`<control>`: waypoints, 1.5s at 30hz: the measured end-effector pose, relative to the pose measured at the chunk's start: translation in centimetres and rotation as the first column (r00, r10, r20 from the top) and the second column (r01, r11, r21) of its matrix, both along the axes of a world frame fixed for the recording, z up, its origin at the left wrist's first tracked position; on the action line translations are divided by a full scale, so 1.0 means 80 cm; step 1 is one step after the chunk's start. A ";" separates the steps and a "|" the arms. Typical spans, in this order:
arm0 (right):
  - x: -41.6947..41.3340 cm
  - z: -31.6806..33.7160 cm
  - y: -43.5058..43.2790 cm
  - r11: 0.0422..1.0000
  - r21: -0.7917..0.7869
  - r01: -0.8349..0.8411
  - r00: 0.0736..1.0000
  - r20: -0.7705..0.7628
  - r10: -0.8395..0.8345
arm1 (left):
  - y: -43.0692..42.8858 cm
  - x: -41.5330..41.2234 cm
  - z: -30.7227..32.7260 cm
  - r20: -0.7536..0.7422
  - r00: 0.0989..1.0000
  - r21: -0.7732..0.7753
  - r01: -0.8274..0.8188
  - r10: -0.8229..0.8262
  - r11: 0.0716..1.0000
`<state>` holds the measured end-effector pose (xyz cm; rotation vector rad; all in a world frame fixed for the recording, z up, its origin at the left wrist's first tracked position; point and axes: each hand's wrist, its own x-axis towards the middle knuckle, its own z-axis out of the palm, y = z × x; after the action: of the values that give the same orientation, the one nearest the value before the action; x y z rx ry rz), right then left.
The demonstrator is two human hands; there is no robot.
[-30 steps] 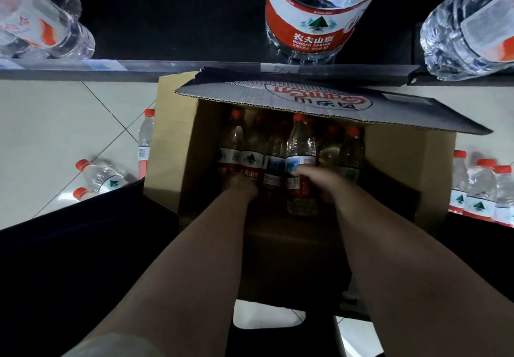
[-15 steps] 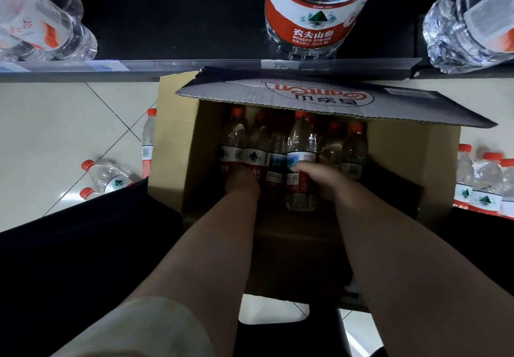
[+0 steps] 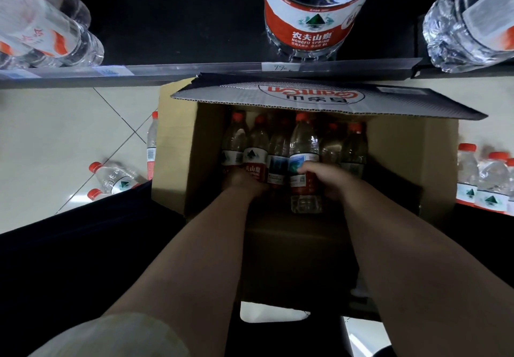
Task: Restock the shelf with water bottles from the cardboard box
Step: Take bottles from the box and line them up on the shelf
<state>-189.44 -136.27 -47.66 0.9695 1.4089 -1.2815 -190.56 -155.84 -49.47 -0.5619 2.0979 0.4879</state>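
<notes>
Inside cardboard box (image 3: 403, 148): right hand (image 3: 328, 178) fingers curled round bottle (image 3: 304, 145); left hand (image 3: 244, 181) fingers hidden, grip unclear.

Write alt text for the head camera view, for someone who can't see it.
Two hands reach into an open cardboard box of red-capped water bottles: the right hand grips one bottle, the left hand sits among others, fingers hidden. A shelf holding larger bottles runs above.

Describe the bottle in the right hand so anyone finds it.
Look in the open cardboard box, at its row of red-capped bottles. The bottle is fourth from left, gripped by the right hand; it alone shows its clear base.
</notes>
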 end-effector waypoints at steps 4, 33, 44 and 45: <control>0.003 0.013 0.004 0.981 -0.125 0.149 0.989 0.004 -0.150 | -0.002 -0.028 0.016 0.279 0.926 0.207 -0.315 0.253 0.926; 0.091 0.260 -0.041 0.753 -0.443 0.487 0.727 -0.272 -0.630 | 0.000 0.059 0.285 0.235 0.724 0.579 -0.640 0.649 0.505; 0.072 0.408 -0.020 0.788 -0.512 0.342 0.560 -0.562 -0.608 | 0.006 0.047 0.417 0.144 0.713 0.853 -0.441 0.687 0.278; 0.069 0.422 -0.020 0.769 -0.537 0.347 0.536 -0.559 -0.633 | 0.007 0.041 0.428 0.140 0.716 0.873 -0.415 0.684 0.255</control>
<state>-183.90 -137.83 -13.93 0.6267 1.3836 -2.4919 -187.25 -155.26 -15.22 -0.6115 1.4568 2.0466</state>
